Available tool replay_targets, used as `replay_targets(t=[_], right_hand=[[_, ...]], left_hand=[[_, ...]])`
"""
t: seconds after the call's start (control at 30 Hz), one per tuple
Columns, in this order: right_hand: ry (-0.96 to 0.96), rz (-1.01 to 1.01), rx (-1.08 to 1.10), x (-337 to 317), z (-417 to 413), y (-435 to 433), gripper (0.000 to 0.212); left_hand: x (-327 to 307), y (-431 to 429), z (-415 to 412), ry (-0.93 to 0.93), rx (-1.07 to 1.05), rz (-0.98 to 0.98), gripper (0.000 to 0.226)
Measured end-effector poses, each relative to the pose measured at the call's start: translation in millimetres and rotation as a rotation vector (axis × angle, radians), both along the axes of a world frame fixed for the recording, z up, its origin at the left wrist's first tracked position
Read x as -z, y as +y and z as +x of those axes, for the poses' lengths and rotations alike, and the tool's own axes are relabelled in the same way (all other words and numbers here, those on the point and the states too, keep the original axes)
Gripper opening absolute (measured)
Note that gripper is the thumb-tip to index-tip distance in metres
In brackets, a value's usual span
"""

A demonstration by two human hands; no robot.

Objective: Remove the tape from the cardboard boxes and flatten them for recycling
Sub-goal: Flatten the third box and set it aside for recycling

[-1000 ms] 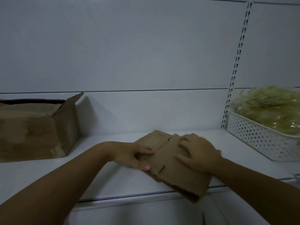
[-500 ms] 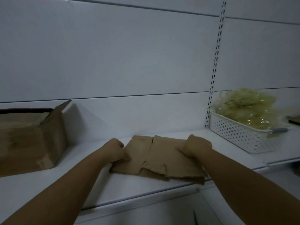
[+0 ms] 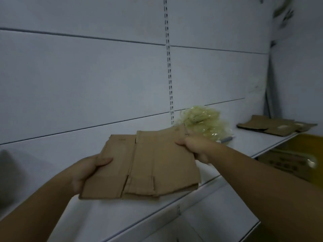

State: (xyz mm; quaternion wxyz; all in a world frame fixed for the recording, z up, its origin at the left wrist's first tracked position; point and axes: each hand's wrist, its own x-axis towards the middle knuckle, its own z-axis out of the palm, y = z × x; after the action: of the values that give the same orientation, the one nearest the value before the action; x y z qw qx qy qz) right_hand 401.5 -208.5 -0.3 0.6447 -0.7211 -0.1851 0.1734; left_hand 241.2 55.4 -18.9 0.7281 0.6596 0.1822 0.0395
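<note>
Flattened cardboard box (image 3: pixel 139 165) sits in our two hands above the front edge of the white shelf (image 3: pixel 122 215). Its long axis runs left to right along the shelf, and its far edge tips up toward the white back panel (image 3: pixel 87 84). Our left hand (image 3: pixel 87 170) pinches the left edge, thumb on top. Our right hand (image 3: pixel 195 147) has its fingers clamped on the far right corner. Behind it a yellowish tape bundle (image 3: pixel 204 123) rests by the back edge. More flat cardboard (image 3: pixel 274 127) lies toward the shelf's right end.
</note>
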Motion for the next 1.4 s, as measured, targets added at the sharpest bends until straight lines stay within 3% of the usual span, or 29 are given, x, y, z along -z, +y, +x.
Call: replay_targets(t=[0.23,0.43,0.5,0.6,0.7,0.9,1.13,1.3,1.4], right_hand=[[-0.082,0.025,0.21,-11.5,46.2,-167.8,0.01],[-0.071,0.092,0.432,5.1,88.6,-331.6,0.015],[-0.051,0.124,0.512,15.3,102.0,-370.9,0.018],[-0.027,0.179,0.617,32.1,124.9,-411.7,0.025],[0.0,0.223,0.687,47.4,149.8,-432.8,0.023],[0.001,0.217,0.762,63.3,211.3,-456.1,0.015],[-0.035,0.149,0.805,41.8,296.6,-512.4,0.009],[0.051,0.075,0.754,56.7,347.6,-571.7,0.031],[0.056,0.008,0.652,61.6,384.3,-609.4,0.027]], left_hand=[[-25.3,-143.2,89.3,-0.068,0.149,0.092,0.046],[-18.2,-298.0,164.3,-0.032,0.291,0.032,0.032],[-4.4,-336.6,184.1,-0.049,0.318,-0.097,0.034],[21.7,-381.1,220.3,-0.174,0.307,-0.463,0.041],[38.4,-412.5,260.8,-0.238,0.3,-0.613,0.04],[61.6,-453.1,359.1,-0.289,0.246,-0.662,0.025],[59.0,-510.0,487.0,-0.218,0.201,-0.615,0.01],[64.0,-555.0,553.8,-0.174,0.178,-0.544,0.037],[70.3,-573.4,589.8,-0.153,0.182,-0.524,0.036]])
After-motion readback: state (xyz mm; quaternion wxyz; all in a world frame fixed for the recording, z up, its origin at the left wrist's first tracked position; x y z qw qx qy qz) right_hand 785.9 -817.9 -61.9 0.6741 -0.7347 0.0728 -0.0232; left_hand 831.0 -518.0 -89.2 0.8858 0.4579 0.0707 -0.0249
